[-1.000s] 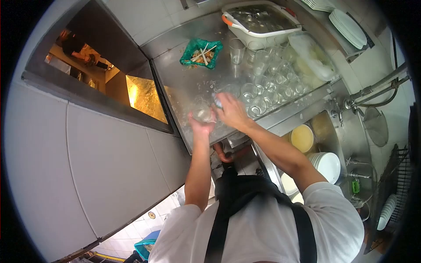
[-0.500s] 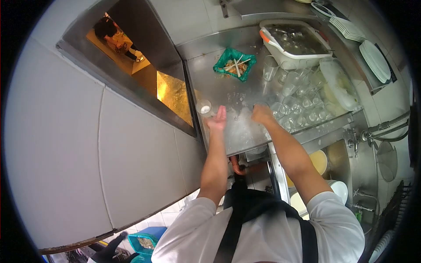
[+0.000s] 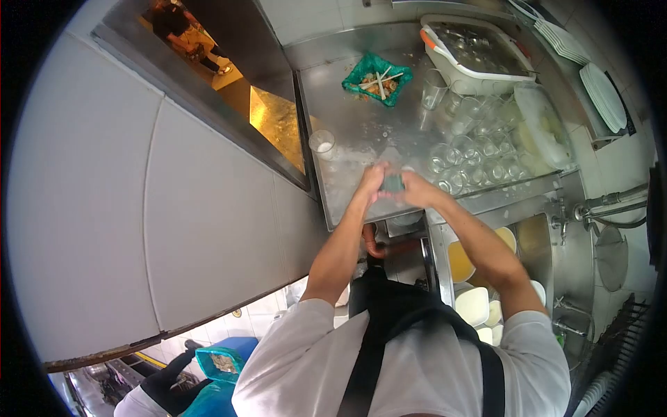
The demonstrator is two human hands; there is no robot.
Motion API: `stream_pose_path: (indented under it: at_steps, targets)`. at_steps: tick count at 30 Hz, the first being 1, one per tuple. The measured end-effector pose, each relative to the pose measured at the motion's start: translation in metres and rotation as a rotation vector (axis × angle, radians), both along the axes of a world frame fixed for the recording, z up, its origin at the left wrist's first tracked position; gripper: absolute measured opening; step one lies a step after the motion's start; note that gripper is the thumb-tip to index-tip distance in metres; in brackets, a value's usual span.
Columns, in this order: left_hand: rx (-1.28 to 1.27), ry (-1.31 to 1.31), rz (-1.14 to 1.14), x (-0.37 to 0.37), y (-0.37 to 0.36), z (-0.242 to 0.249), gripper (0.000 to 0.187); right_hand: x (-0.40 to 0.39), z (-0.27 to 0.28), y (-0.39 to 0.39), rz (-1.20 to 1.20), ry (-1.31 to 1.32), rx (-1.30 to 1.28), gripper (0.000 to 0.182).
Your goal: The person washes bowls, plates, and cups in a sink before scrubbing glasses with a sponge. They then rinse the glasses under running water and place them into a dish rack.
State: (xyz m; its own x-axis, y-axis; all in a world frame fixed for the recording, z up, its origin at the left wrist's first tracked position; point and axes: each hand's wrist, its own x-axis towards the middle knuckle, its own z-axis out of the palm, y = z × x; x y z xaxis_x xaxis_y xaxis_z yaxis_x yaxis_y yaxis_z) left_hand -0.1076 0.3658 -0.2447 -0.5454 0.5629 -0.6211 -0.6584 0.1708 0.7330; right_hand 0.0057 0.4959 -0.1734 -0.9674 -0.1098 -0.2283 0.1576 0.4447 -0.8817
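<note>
My left hand (image 3: 372, 182) and my right hand (image 3: 419, 187) come together above the near part of the steel counter (image 3: 340, 201). Between them is a small grey-green object (image 3: 393, 183), blurred by motion, possibly a glass; the fingers of both hands curl around its sides. A glass with white residue (image 3: 322, 144) stands by the counter's left edge. To the right of my right hand are rows of clear glasses (image 3: 472, 172), with a taller glass (image 3: 434, 90) behind them.
A green-lined food-scrap container (image 3: 379, 80) sits toward the back. Behind the glasses is a white tub (image 3: 458, 73) of water and utensils, with a white lid (image 3: 540, 125) nearby. Plates (image 3: 602, 97) rest on a shelf. Dishes fill the sink (image 3: 531, 243). A person (image 3: 174, 31) shows through the hatch.
My left hand has moved right, from open beside the glass with residue, to meet my right hand. Both now curl around the grey-green object. The view has shifted slightly.
</note>
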Motion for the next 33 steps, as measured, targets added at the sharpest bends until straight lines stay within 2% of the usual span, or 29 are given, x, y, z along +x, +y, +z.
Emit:
stream_pose_path:
  at_steps: [3, 4, 5, 7, 9, 10, 12, 13, 15, 16, 18, 19, 20, 21, 23, 24, 25, 27, 28, 29, 32, 33]
  targets:
    - [-0.042, -0.206, -0.099, 0.0, -0.01, -0.021, 0.036, -0.001, -0.007, 0.003, 0.251, 0.215, 0.62, 0.052]
    - [0.126, -0.29, -0.138, -0.016, -0.009, -0.042, 0.036, -0.008, -0.018, 0.004, 0.214, 0.252, 0.575, 0.048]
    - [0.286, -0.388, -0.172, -0.028, -0.015, -0.074, 0.037, -0.01, -0.002, 0.0, 0.106, 0.195, 0.455, 0.047]
    - [0.359, -0.46, -0.123, -0.019, -0.029, -0.082, 0.037, -0.012, 0.052, -0.013, -0.088, 0.061, 0.209, 0.046]
    - [0.198, -0.38, 0.023, 0.002, -0.031, -0.039, 0.036, -0.016, 0.057, -0.008, -0.151, 0.429, 0.341, 0.046]
    - [0.177, -0.331, 0.052, 0.008, -0.028, -0.043, 0.034, -0.016, 0.055, -0.008, -0.181, 0.614, 0.401, 0.046]
    - [0.127, -0.221, 0.103, 0.014, -0.02, -0.041, 0.031, -0.018, 0.023, -0.008, -0.073, 0.595, 0.363, 0.044]
    - [0.084, -0.096, 0.19, 0.019, -0.02, -0.026, 0.029, -0.019, 0.013, -0.007, -0.019, 0.588, 0.349, 0.043]
    - [0.015, 0.158, 0.369, 0.032, -0.014, 0.021, 0.032, -0.025, 0.023, -0.001, -0.367, 0.084, -0.145, 0.04]
    - [0.021, 0.542, 0.384, 0.038, -0.017, 0.02, 0.036, -0.023, 0.025, -0.003, -0.534, -0.183, -0.398, 0.039]
    - [0.029, 1.313, 0.387, 0.052, -0.027, 0.017, 0.047, -0.011, 0.007, -0.005, -0.606, -0.303, -0.762, 0.038]
    - [0.083, 1.391, 0.359, 0.054, -0.029, 0.014, 0.052, -0.01, 0.001, -0.001, -0.634, -0.352, -0.936, 0.037]
    - [0.132, 1.463, 0.324, 0.062, -0.036, 0.01, 0.058, -0.008, -0.008, 0.0, -0.68, -0.301, -0.902, 0.034]
    - [0.18, 1.533, 0.28, 0.069, -0.044, 0.007, 0.064, -0.004, -0.003, -0.003, -0.589, -0.284, -0.615, 0.033]
    - [0.106, 1.299, 0.105, 0.075, -0.06, 0.014, 0.069, 0.002, 0.02, -0.009, -0.413, -0.238, -0.046, 0.033]
    - [0.075, 1.174, 0.01, 0.077, -0.067, 0.018, 0.071, 0.0, -0.001, -0.015, -0.358, -0.086, 0.215, 0.033]
    - [0.026, 1.251, -0.013, 0.071, -0.07, 0.018, 0.075, -0.005, -0.021, -0.018, -0.31, 0.059, 0.486, 0.035]
    - [-0.075, 1.342, -0.014, 0.067, -0.078, 0.022, 0.077, 0.001, -0.009, -0.031, -0.406, 0.099, 0.481, 0.04]
    - [-0.133, 1.411, 0.103, 0.059, -0.08, 0.005, 0.07, 0.004, -0.001, -0.035, -0.496, 0.162, 0.429, 0.041]
    - [-0.195, 1.331, 0.198, 0.058, -0.083, 0.006, 0.057, 0.011, 0.007, -0.031, -0.583, 0.234, 0.379, 0.042]
    - [-0.378, 1.326, 0.304, 0.038, -0.101, -0.013, 0.041, 0.041, 0.063, 0.006, -0.755, 0.448, 0.269, 0.042]
    - [-0.443, 1.338, 0.316, 0.032, -0.107, -0.023, 0.037, 0.047, 0.07, 0.028, -0.819, 0.538, 0.301, 0.04]
